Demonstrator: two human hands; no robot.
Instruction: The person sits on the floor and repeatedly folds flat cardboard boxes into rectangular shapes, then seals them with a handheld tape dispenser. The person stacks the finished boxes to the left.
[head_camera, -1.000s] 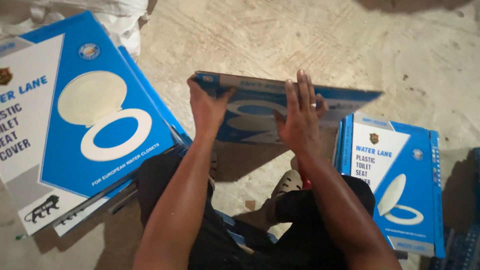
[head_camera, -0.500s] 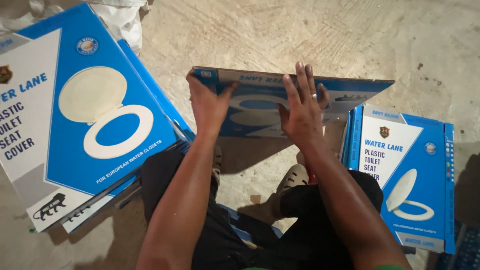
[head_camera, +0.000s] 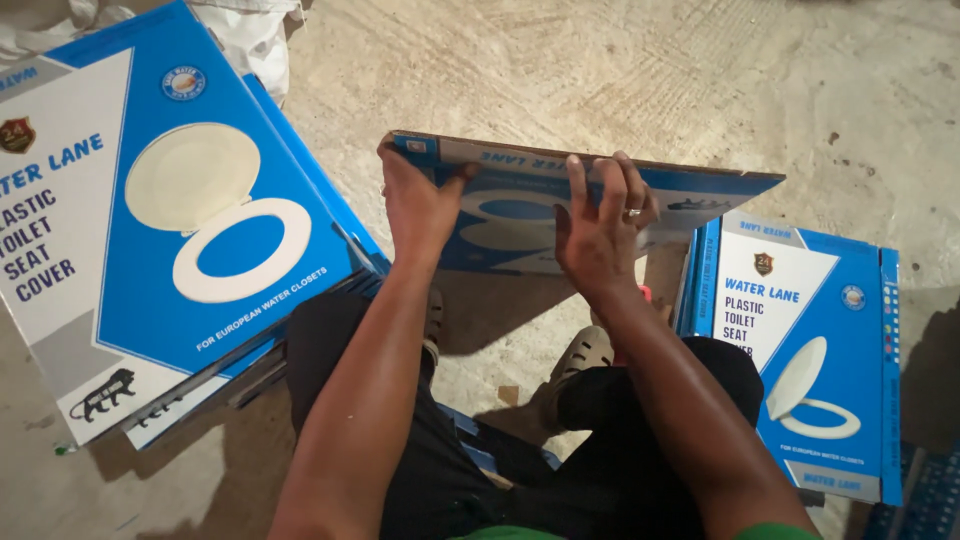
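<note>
I hold a flat blue and white cardboard box (head_camera: 700, 190), printed with a toilet seat picture, tilted up in front of my knees. My left hand (head_camera: 415, 205) grips its left end, thumb over the top edge. Pressed against its face near the middle is my right hand (head_camera: 598, 228), fingers spread over the upper edge, a ring on one finger. My legs in dark trousers (head_camera: 480, 460) are folded below, with a sandalled foot (head_camera: 580, 355) under the box.
A stack of the same flat boxes (head_camera: 170, 240) lies at my left on the concrete floor (head_camera: 560, 70). Another such box (head_camera: 810, 350) stands at my right. White sacking (head_camera: 250, 25) lies at the top left.
The box has tipped slightly more toward me and shifted a little right; both hands keep their hold.
</note>
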